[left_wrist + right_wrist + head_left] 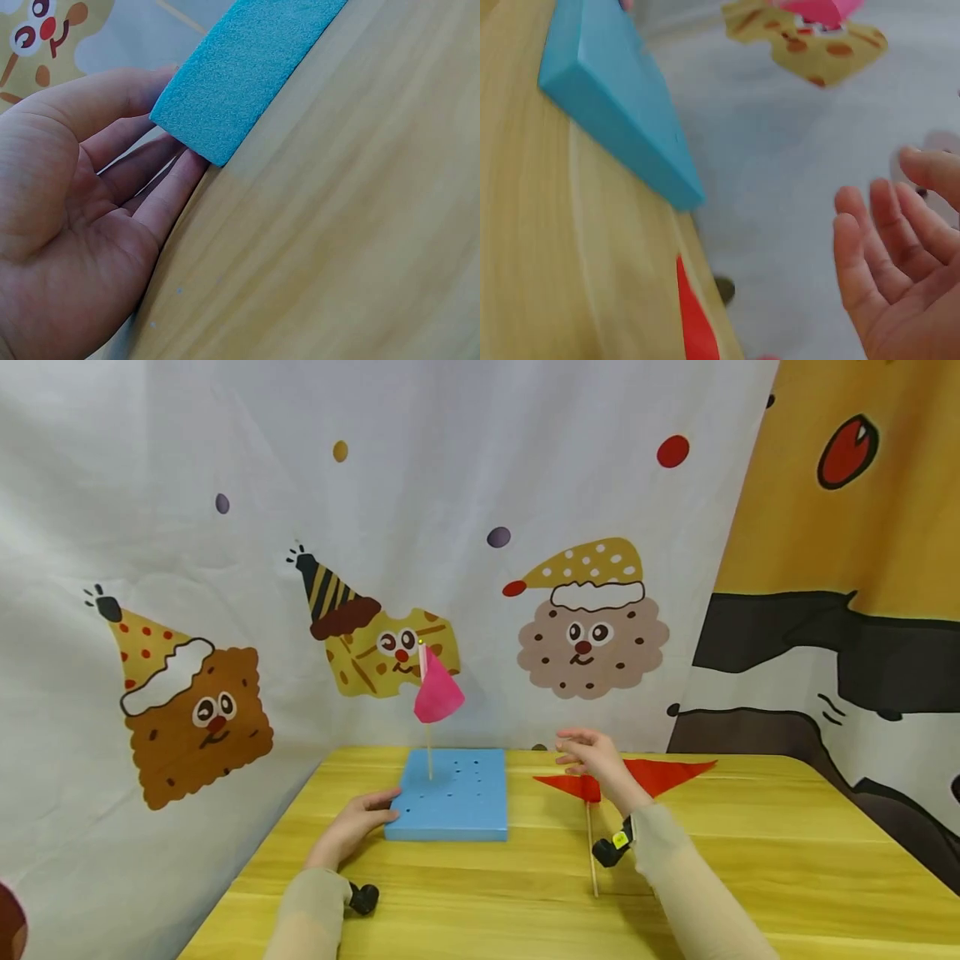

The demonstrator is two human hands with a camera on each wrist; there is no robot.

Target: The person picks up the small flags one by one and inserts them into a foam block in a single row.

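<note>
A light-blue foam block (pixel 450 814) with several small holes lies on the table. A pink pennant (pixel 438 689) on a thin stick stands upright in one hole near its left side. My left hand (pixel 356 827) holds the block's left edge, thumb over the top and fingers along the side in the left wrist view (pixel 82 195). My right hand (pixel 596 764) is raised beyond the block's right side, fingers loosely bent, nothing in them. Beneath it lie red triangular flag pieces (pixel 667 774), partly hidden by the right arm, with a thin wooden stick (pixel 592 852) toward me.
The yellow wood-grain table (pixel 450 902) ends at the back against a hanging cloth (pixel 450 460) printed with cartoon biscuits. Dark wrist cameras (pixel 364 899) are strapped on both wrists.
</note>
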